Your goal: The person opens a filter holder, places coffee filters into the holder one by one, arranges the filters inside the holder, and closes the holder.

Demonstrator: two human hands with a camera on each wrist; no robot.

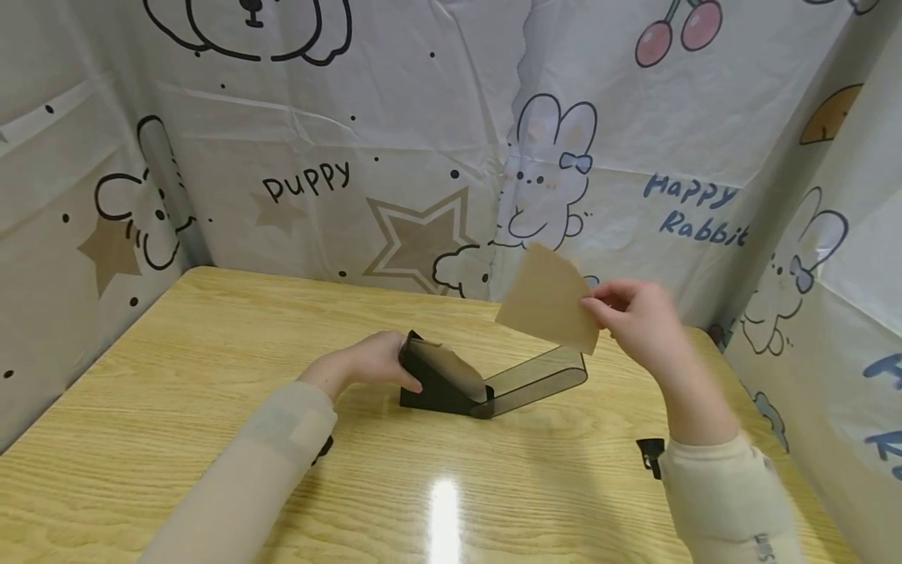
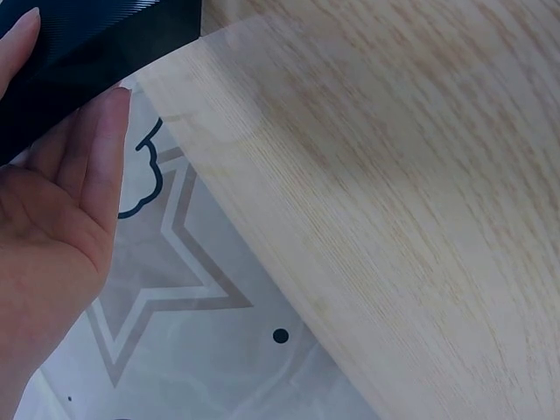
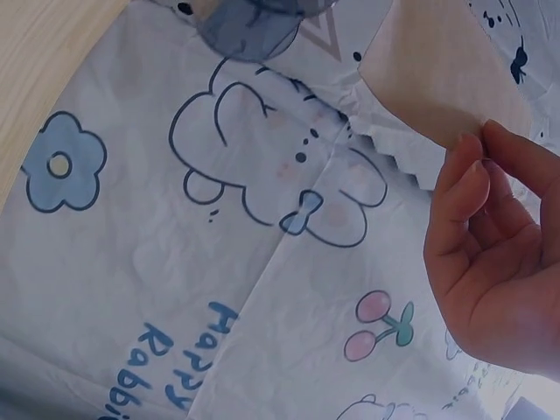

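My left hand (image 1: 373, 362) grips the back end of a black filter box (image 1: 435, 393) that sits on the table. Its smoky see-through lid (image 1: 539, 381) is swung open to the right, and brown papers (image 1: 451, 366) show inside. In the left wrist view, thumb and fingers hold the box (image 2: 105, 74) from both sides. Up above the lid, my right hand (image 1: 637, 317) pinches a brown coffee filter paper (image 1: 546, 298) by its edge between thumb and forefinger. The right wrist view shows the filter paper (image 3: 446, 79) from another side, its rim curved.
The wooden table (image 1: 211, 345) is bordered by a white printed cloth (image 1: 409, 102) at the back and sides. A small black piece (image 1: 651, 454) shows beside my right sleeve. Another dark bit (image 1: 324, 448) peeks out by my left sleeve.
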